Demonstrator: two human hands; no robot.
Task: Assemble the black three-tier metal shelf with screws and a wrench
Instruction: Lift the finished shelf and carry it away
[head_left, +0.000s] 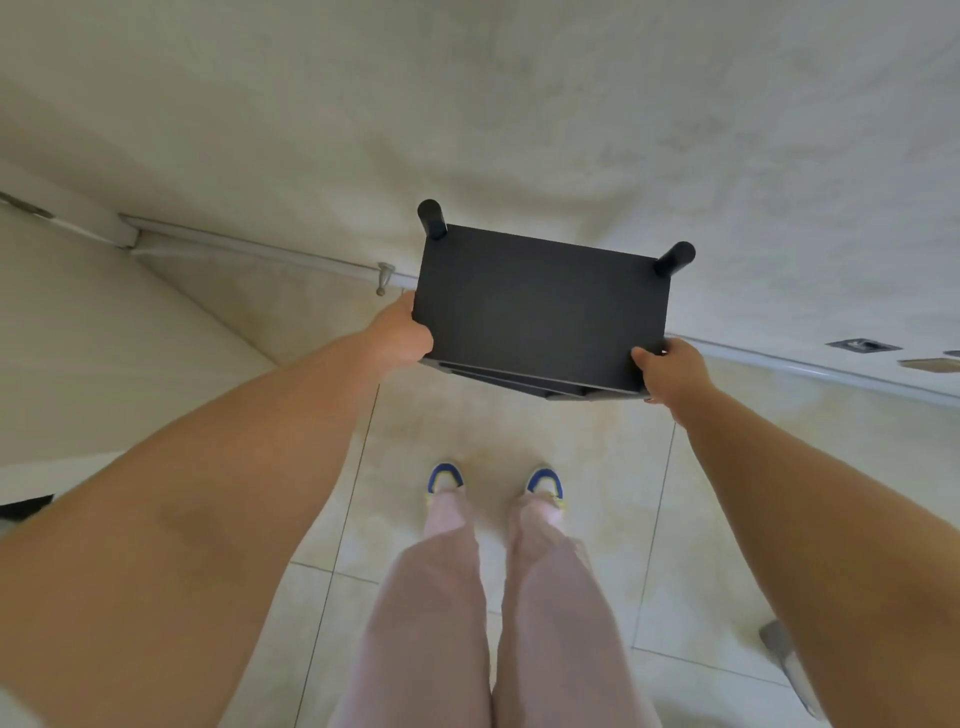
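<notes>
So the shelf (540, 306) looks pretty much built: both hands hold it up by the near corners of its top panel, close to the wall (519, 130), above the tiled floor (519, 426). The left hand (400, 332) grips the left corner and the right hand (667, 366) grips the right one, thumb on top. My guess is this is the positioning step, so next up is lowering it level onto the floor beside the wall and checking it doesn't wobble.

Can't see much else though. Only two posts (431, 218) poke up at the far corners, the lower tiers are just slivers under the near edge, and the legs, screws and wrench aren't in view. Most fingers are tucked under the panel.
</notes>
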